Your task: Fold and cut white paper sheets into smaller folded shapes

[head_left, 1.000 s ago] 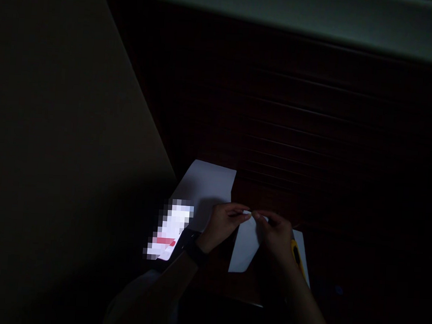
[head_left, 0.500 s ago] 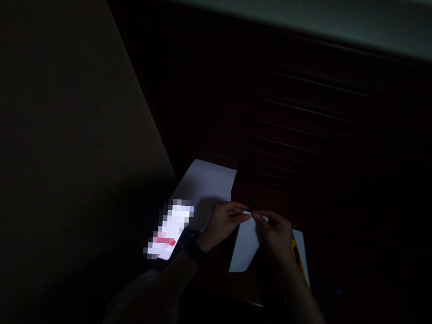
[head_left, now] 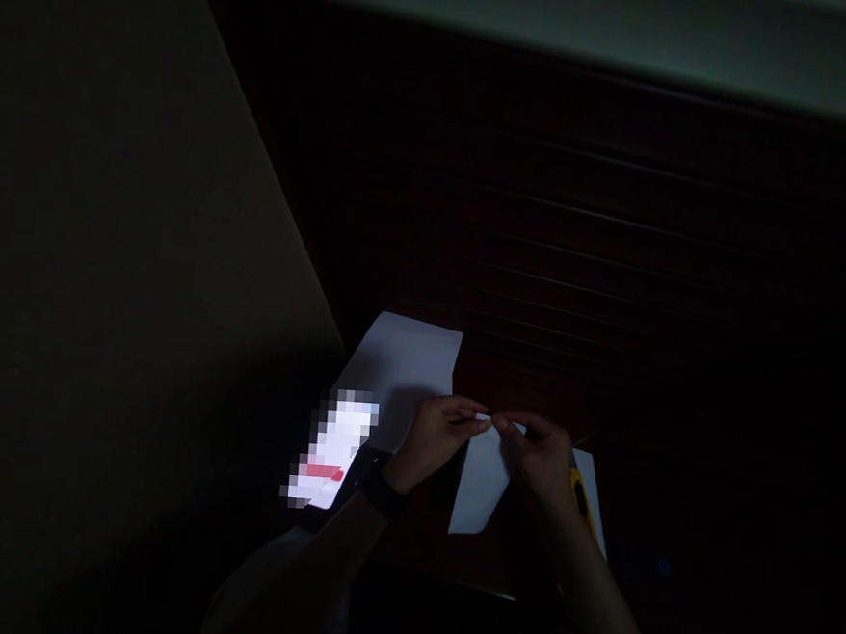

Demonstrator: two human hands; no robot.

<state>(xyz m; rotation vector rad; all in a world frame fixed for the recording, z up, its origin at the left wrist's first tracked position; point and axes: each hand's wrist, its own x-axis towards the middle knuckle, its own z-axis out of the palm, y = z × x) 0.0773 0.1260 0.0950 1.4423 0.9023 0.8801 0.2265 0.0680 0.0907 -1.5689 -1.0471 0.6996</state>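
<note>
In dim light, a small piece of white paper (head_left: 484,481) hangs below my fingertips, its top edge pinched between both hands. My left hand (head_left: 440,434), with a dark band at the wrist, is closed on the paper's upper left corner. Close beside it, my right hand (head_left: 540,453) pinches the top edge too, thumb and forefinger nearly touching the left ones. Beyond my left hand lies a larger white sheet (head_left: 409,364). A yellow-and-black handled tool (head_left: 582,502), partly hidden by my right forearm, rests on another white sheet (head_left: 596,484).
A phone with a lit screen (head_left: 333,456), partly blurred out, lies left of my hands. The dark wooden table (head_left: 435,559) ends in a front edge below them. A pale wall (head_left: 113,189) rises at the left, and slatted dark wood (head_left: 582,212) stands behind.
</note>
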